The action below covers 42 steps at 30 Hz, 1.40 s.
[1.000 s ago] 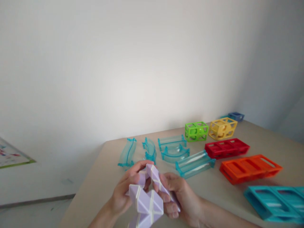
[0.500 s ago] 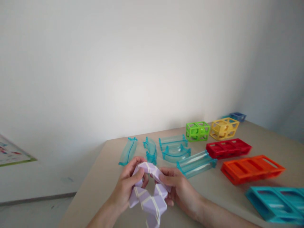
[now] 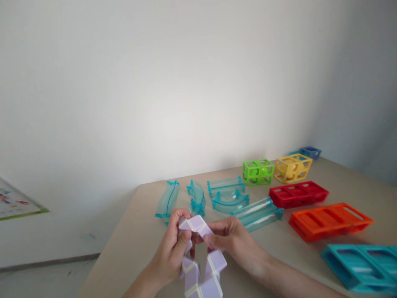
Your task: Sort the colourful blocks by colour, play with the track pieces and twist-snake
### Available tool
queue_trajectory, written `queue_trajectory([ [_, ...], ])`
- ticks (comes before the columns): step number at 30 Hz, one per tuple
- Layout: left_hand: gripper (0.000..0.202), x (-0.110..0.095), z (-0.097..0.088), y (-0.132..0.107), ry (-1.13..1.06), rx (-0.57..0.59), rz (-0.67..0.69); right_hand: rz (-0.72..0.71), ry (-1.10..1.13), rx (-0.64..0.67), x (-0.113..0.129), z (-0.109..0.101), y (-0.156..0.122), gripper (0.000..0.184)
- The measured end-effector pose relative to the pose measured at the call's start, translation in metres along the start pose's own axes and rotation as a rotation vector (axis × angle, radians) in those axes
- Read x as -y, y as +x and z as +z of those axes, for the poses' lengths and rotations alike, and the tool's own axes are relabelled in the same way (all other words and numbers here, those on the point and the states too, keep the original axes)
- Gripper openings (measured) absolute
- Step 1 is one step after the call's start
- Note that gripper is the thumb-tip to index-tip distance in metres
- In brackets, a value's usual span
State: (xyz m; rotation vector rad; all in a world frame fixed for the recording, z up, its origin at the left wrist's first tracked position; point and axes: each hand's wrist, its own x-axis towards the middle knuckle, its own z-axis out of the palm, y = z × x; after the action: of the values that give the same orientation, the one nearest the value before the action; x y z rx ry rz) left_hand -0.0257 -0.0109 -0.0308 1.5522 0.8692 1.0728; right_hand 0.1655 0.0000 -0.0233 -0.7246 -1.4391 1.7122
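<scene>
Your twist-snake puzzle (image 3: 201, 265) has changed shape in the last second: the chain of lilac wedges that stood as a compact block between your hands now hangs lower, its top segment folded flat and the rest dangling toward the bottom edge of the view, so you look mid-twist on the upper joint. Both hands have also moved a little farther out over the counter (image 3: 130, 248). Your left hand (image 3: 172, 256) clamps the puzzle's upper left part, thumb on top; your right hand (image 3: 231, 242) pinches the top segment from the right, fingertips (image 3: 212, 239) on its edge. The puzzle sits between and below both grips, held above the counter's near left part. Beyond it lie clear teal track pieces (image 3: 228, 198), well apart from the red frame (image 3: 298, 193) and orange frame (image 3: 330, 220).
</scene>
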Motion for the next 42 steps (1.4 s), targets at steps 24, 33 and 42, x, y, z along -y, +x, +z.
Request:
queue_trajectory([
  [24, 0.047, 0.0, -0.011, 0.0, 0.017, -0.011, -0.08, -0.071, -0.24, -0.04, -0.007, 0.008, -0.002, 0.042],
  [33, 0.052, 0.001, -0.009, 0.002, -0.142, -0.017, -0.116, 0.032, 0.236, 0.047, -0.016, 0.013, -0.001, 0.049],
  [42, 0.052, -0.003, -0.016, -0.005, -0.229, 0.054, -0.104, 0.223, 0.62, 0.183, -0.023, 0.011, -0.001, 0.042],
])
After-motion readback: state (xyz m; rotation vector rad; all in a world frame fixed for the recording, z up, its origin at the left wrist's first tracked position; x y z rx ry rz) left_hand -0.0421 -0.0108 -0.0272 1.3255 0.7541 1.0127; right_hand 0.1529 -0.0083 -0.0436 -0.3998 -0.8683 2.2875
